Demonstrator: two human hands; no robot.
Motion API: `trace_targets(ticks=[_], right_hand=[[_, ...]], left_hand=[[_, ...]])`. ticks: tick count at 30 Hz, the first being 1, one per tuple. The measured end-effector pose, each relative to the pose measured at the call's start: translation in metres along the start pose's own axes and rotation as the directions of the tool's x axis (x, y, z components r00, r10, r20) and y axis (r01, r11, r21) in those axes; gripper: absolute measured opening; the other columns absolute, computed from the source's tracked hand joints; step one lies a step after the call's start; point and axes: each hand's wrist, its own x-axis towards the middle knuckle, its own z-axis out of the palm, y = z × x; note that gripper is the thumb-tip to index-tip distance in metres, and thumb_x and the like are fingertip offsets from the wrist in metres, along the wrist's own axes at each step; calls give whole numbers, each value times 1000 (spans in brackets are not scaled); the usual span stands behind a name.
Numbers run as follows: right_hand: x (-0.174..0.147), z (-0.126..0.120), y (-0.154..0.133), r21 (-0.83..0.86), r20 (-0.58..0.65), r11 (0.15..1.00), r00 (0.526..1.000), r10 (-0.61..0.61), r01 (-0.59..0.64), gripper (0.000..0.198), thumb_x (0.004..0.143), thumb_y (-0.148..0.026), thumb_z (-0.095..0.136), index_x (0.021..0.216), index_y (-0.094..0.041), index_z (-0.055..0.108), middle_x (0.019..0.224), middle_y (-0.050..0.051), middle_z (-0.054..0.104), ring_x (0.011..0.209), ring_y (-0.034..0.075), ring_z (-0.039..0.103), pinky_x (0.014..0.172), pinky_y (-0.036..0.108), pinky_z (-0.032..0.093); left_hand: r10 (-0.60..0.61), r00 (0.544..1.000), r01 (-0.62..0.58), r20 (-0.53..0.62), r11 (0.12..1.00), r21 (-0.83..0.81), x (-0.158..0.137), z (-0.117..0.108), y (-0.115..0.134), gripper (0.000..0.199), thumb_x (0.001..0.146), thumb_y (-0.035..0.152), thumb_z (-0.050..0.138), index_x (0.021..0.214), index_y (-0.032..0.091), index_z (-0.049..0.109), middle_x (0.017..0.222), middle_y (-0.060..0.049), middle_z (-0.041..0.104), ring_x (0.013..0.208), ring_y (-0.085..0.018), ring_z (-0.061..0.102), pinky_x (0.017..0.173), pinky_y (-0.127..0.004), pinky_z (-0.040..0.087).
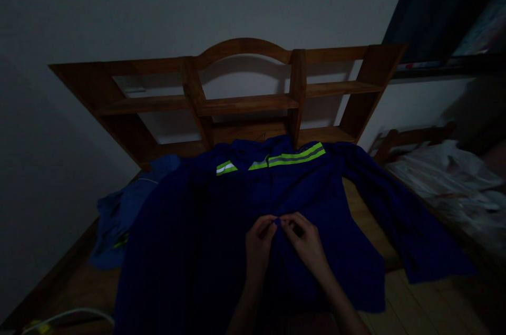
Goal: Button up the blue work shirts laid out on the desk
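Note:
A dark blue work jacket (316,187) with yellow-green reflective stripes lies spread out, its collar toward the back and one sleeve stretched to the right. At the middle of its front, my left hand (261,232) pinches the fabric along the front opening. Close beside it, my right hand (302,235) pinches the same edge, and the fingertips of both hands nearly meet. A small fold of blue cloth shows between them. Whether a button lies under the fingers is too dark to tell.
Behind the jacket stands a wooden shelf unit (247,105) against the wall. Another blue garment (114,219) lies crumpled at the left. White plastic bags (450,171) are piled at the right near a wooden chair back (415,137). A pale cable (75,311) curves at the lower left.

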Motion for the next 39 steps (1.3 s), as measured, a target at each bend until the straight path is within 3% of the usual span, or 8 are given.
trace_targets(ticks=[13,20,30,36,39], right_hand=[[0,0,2,5,2,1000,1000,16,-16,15,88,-28,50,92,-20,62,82,1,62,73,13,57,66,22,42],[0,-1,2,0,12,1000,1000,-16,16,19,89,-27,48,95,-20,65,84,2,62,74,13,57,65,23,43],[0,1,-1,-9,7,1000,1000,16,-16,20,87,-33,53,98,-21,65,83,2,61,72,13,58,66,23,45],[0,-1,-4,-16,30,1000,1000,1,0,21,87,-29,53,104,-21,64,83,1,59,73,12,57,67,23,45],[0,-1,-5,-4,47,1000,999,1,-1,22,88,-29,53,106,-21,63,85,1,58,71,11,56,66,22,44]], left_hand=[[-17,999,17,-28,1000,10,1,3,-6,19,76,30,64,90,18,68,94,-6,70,91,-20,65,83,-27,48],[50,998,-47,-35,995,90,0,2,-7,15,78,31,62,82,19,70,88,-5,70,87,-20,65,82,-28,47],[14,999,-13,-35,1000,22,0,5,-3,15,77,29,63,86,18,66,90,-6,70,89,-19,65,81,-26,48],[-11,998,11,-64,1000,-11,0,4,-1,31,76,30,65,105,19,59,82,-4,69,83,-18,66,78,-27,50],[-9,997,10,-76,1000,10,1,4,-3,27,75,30,66,100,18,62,83,-4,69,82,-18,67,75,-25,50]])
